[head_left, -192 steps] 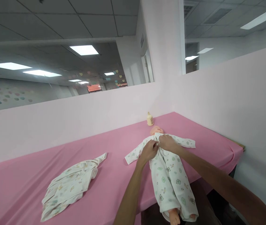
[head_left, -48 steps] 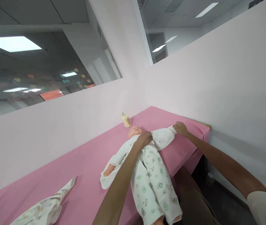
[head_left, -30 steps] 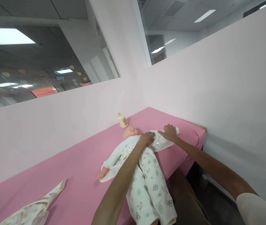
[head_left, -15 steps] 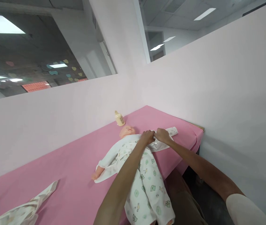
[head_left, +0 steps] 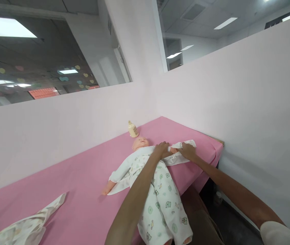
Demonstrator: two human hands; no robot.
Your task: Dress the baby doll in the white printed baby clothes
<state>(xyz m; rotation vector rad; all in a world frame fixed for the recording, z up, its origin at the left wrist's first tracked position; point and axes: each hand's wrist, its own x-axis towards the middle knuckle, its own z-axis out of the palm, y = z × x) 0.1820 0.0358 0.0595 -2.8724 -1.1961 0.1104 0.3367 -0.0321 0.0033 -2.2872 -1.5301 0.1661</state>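
A baby doll lies on its back on the pink table, in a white long-sleeved top and white trousers printed with small green animals. An opened white jacket is spread beneath it, one side reaching out to the right. My left hand is closed around the doll's forearm near the white cuff. Just right of it, the doll's bare hand shows. My right hand is closed at the jacket's sleeve, beside the doll's fingertips; its own fingertips are partly hidden.
The pink table runs into a corner between white walls with windows above. A baby bottle of cream-coloured liquid stands behind the doll's head. A folded printed cloth lies at the lower left. My legs are at the table's front edge.
My right hand has moved right, away from my left hand, and the doll's hand now shows between them. My left hand stays at the doll's arm. The view has shifted slightly.
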